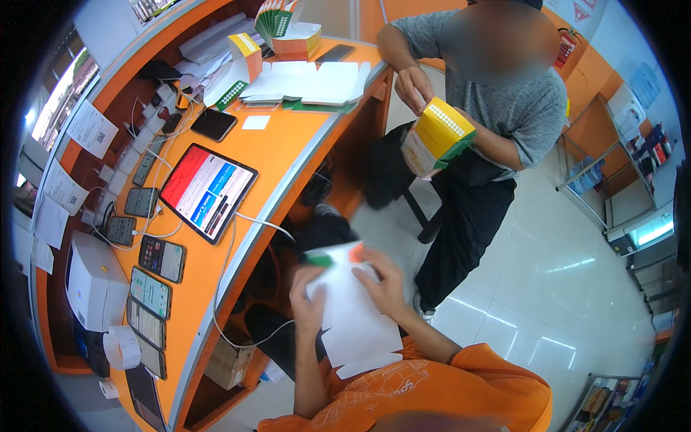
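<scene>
Over my lap I hold an unfolded cardboard carton, its plain white inside facing up, with a green flap and an orange flap at its far end. My left hand grips its left edge, the fingers partly behind the sheet and slightly blurred. Close to the orange flap, my right hand pinches the upper right part. Across from me, a seated person in a grey shirt holds a yellow and green box in both hands.
The orange counter to my left carries a lit tablet, several phones, charging cables and a white printer. White flattened cartons lie at its far end near a stack of folded boxes. A cable hangs over its edge.
</scene>
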### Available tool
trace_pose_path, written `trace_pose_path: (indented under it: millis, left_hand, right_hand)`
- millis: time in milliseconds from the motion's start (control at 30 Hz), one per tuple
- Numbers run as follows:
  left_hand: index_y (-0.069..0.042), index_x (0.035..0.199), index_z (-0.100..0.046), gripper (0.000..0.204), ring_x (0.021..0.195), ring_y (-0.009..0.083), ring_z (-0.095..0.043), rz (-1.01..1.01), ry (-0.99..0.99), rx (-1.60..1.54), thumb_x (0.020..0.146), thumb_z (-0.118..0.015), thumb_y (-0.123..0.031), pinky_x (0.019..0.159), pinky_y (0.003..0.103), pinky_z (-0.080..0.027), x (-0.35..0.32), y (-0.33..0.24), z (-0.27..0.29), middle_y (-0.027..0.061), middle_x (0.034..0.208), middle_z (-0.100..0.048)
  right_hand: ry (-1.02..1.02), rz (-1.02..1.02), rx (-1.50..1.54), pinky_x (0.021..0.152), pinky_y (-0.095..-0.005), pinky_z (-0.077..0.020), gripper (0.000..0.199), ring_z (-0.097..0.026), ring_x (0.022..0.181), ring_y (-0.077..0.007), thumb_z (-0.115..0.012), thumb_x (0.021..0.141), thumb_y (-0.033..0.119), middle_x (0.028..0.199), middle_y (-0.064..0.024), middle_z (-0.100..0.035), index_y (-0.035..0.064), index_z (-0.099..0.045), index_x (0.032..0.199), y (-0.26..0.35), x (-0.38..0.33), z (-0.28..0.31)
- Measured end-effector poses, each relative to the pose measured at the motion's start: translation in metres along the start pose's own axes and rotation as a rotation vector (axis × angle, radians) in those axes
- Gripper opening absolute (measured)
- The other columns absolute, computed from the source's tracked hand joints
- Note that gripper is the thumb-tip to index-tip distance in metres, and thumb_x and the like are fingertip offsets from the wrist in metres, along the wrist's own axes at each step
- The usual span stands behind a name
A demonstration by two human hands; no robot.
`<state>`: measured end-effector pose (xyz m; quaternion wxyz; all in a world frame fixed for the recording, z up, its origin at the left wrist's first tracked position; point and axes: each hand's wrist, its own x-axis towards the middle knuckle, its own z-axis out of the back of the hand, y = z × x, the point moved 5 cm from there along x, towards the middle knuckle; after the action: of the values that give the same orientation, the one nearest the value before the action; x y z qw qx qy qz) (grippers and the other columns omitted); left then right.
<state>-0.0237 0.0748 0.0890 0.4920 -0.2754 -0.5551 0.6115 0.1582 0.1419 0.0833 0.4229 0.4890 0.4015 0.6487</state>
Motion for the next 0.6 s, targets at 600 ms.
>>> trace_pose_path:
  millis: [600]
  left_hand:
    - [0.005,0.141,-0.047,0.054,0.135,0.0347,-0.048,0.178,-0.022,-0.045,0.087,-0.051,0.000,0.117,0.041,-0.032,-0.016,0.031,-0.013,0.0226,0.138,-0.053]
  right_hand:
    - [0.114,-0.036,-0.165,0.086,-0.0318,-0.0524,0.038,-0.069,0.094,-0.0198,-0.068,0.092,0.004,0.102,-0.0128,-0.071,0.0013,-0.062,0.129,-0.008,0.003,-0.004]
